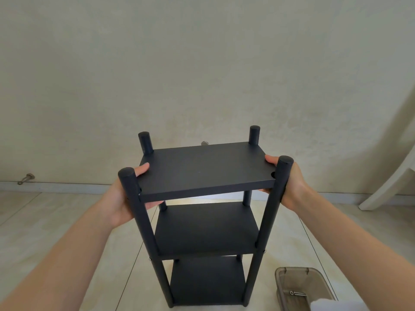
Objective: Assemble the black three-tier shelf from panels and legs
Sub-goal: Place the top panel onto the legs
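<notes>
A black three-tier shelf (206, 221) stands upright in front of me on the tiled floor. Its top panel (202, 169) sits between round black legs whose ends stick up at the corners. The middle panel (208, 230) and the bottom panel (206, 281) lie below it. My left hand (125, 198) grips the top panel's left end, thumb on top, behind the near left leg (139, 218). My right hand (289, 182) grips the right end, behind the near right leg (271, 209).
A clear plastic box (301, 288) with a small metal screw in it sits on the floor at the lower right. A white furniture leg (388, 182) slants at the right edge. A metal door stop (26, 178) sticks out near the left baseboard. A plain wall stands behind.
</notes>
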Available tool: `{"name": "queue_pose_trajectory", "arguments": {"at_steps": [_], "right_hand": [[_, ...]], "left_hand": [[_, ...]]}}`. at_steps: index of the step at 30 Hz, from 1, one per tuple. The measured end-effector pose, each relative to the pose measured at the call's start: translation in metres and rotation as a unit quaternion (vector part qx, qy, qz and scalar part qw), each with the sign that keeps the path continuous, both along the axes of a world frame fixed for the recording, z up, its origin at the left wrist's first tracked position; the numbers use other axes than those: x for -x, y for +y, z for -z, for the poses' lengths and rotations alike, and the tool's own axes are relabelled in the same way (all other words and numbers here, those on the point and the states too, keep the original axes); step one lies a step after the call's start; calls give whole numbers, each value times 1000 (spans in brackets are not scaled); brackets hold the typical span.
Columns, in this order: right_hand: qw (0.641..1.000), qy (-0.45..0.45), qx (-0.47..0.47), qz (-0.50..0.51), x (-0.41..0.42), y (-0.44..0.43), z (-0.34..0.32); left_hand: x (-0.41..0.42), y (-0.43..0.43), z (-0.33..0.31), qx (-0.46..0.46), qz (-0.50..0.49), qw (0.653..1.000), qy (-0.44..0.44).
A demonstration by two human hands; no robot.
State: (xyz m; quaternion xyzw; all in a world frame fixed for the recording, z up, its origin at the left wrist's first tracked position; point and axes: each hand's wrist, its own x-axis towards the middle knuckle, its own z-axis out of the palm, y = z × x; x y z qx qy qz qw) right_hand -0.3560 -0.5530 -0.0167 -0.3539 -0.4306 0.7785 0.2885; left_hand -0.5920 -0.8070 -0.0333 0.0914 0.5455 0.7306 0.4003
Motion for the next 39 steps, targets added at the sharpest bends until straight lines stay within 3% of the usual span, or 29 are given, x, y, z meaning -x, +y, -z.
{"name": "queue_pose_trajectory", "arguments": {"at_steps": [7,16,22,25,29,33,39], "right_hand": [[999,-21,-40,-13,0,2,2],[971,-122,-168,115,-5,7,14],[960,-130,-203,139,-7,5,15],[972,-107,-182,107,-5,-12,9],[988,-73,-128,-51,3,-50,-2],[953,-101,-245,-149,14,-87,-10],[877,-184,-431,-106,24,-108,-6]], "left_hand": [[-9,7,3,-25,-58,998,-11],[-29,23,0,-26,-106,994,5],[-48,45,0,-33,-132,990,-21],[-53,52,1,-41,-139,989,-22],[-58,59,6,-45,-154,987,-25],[-68,67,8,-41,-165,985,-39],[-85,71,7,-52,-151,987,-33]]}}
